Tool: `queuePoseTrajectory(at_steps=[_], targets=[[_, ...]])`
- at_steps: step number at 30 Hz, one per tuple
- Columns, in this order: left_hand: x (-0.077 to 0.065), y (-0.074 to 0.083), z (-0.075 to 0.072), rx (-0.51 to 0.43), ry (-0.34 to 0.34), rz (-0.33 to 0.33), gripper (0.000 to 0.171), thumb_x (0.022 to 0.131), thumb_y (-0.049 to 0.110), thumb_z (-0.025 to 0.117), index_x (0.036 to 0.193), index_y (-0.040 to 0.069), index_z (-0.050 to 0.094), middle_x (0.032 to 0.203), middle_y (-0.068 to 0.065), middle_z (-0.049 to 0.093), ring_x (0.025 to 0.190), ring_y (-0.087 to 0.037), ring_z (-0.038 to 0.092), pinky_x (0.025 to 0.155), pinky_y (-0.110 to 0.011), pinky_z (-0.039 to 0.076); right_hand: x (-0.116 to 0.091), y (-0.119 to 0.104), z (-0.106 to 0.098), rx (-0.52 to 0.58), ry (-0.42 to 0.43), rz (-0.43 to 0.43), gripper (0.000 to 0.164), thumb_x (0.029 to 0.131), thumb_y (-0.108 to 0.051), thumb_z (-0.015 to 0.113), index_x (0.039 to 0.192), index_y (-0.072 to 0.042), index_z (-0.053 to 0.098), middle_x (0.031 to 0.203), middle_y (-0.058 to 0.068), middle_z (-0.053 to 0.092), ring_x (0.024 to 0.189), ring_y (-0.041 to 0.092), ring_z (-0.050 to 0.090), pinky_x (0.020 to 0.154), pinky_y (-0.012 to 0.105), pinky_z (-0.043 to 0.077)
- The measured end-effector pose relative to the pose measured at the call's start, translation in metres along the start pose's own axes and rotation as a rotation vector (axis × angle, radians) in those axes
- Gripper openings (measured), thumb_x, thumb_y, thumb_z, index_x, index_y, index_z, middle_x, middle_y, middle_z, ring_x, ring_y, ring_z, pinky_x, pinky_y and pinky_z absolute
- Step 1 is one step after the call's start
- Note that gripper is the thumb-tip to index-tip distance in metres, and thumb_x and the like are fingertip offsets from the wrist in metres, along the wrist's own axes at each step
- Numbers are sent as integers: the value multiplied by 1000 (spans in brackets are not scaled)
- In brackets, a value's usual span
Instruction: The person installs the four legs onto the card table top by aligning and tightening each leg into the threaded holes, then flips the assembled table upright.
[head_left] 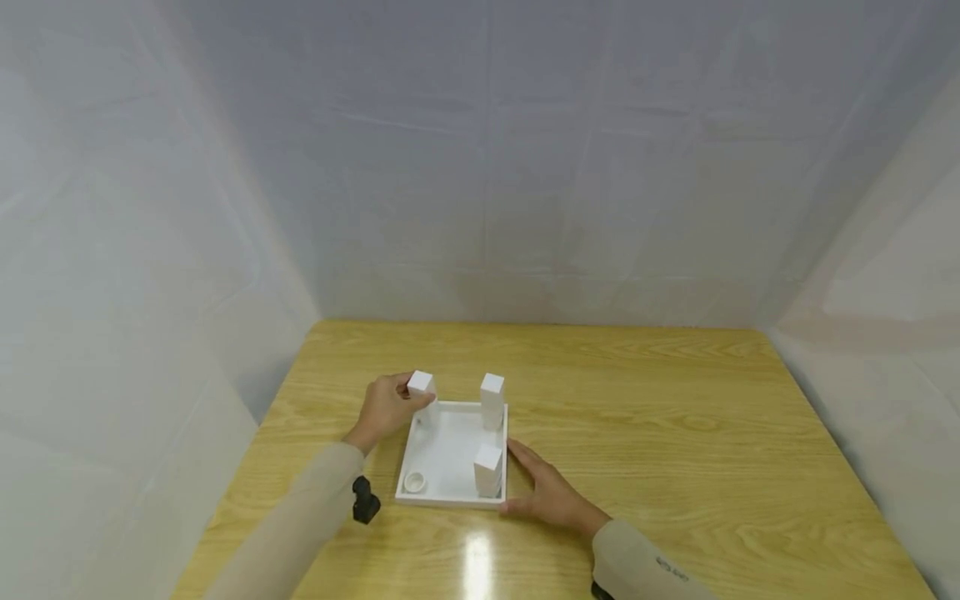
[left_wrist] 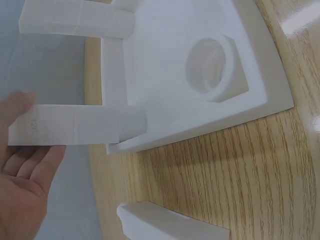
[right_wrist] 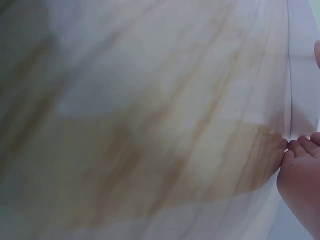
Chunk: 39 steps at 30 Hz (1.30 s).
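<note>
A white square board [head_left: 450, 454] with a raised rim lies on the table, and white block-shaped legs stand at its corners. My left hand [head_left: 388, 408] grips the far-left leg [left_wrist: 75, 124] between thumb and fingers, upright at its corner; small marks show on its side. A far-right leg [head_left: 492, 402] and a near-right leg [head_left: 487, 471] stand on the board. At the near-left corner is a round socket [left_wrist: 212, 67] with no leg in it. My right hand [head_left: 553, 496] rests against the board's right edge, fingers extended along the side and thumb by the near corner.
Another white leg-like piece [left_wrist: 170, 222] lies on the wooden table [head_left: 675, 450] beside the board, hidden by the left arm in the head view. Pale sheeting [head_left: 525, 208] hangs behind the table and along both sides.
</note>
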<state>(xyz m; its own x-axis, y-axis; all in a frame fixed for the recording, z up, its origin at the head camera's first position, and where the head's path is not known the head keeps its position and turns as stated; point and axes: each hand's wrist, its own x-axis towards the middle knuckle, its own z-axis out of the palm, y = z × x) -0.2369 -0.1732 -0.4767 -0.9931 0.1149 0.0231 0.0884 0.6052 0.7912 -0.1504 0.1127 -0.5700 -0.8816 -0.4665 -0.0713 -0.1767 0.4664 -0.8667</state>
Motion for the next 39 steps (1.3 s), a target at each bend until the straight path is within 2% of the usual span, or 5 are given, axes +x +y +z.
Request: queuePoseTrajectory(at_steps=[11, 26, 39], targets=[[0, -1, -2, -63, -26, -18, 59, 83, 17, 76, 129, -11, 53, 111, -24, 67, 98, -30, 67, 73, -31, 59, -1, 0, -1, 5, -9, 1, 104, 75, -41, 81, 155, -17, 19, 159, 6, 21, 145, 29, 19, 116, 53, 18], [2, -3, 0, -57, -10, -32, 61, 83, 19, 77, 130, -10, 52, 109, -22, 67, 97, -29, 66, 72, -31, 58, -1, 1, -1, 14, -12, -10, 104, 76, -40, 80, 155, -17, 17, 159, 6, 20, 145, 30, 18, 116, 53, 18], [-3, -8, 1, -65, -11, 3, 64, 86, 22, 74, 137, -5, 47, 121, -24, 62, 110, -36, 61, 85, -39, 56, 0, -1, 0, 15, -15, -16, 103, 76, -38, 81, 155, -16, 18, 159, 8, 20, 145, 32, 19, 115, 55, 18]])
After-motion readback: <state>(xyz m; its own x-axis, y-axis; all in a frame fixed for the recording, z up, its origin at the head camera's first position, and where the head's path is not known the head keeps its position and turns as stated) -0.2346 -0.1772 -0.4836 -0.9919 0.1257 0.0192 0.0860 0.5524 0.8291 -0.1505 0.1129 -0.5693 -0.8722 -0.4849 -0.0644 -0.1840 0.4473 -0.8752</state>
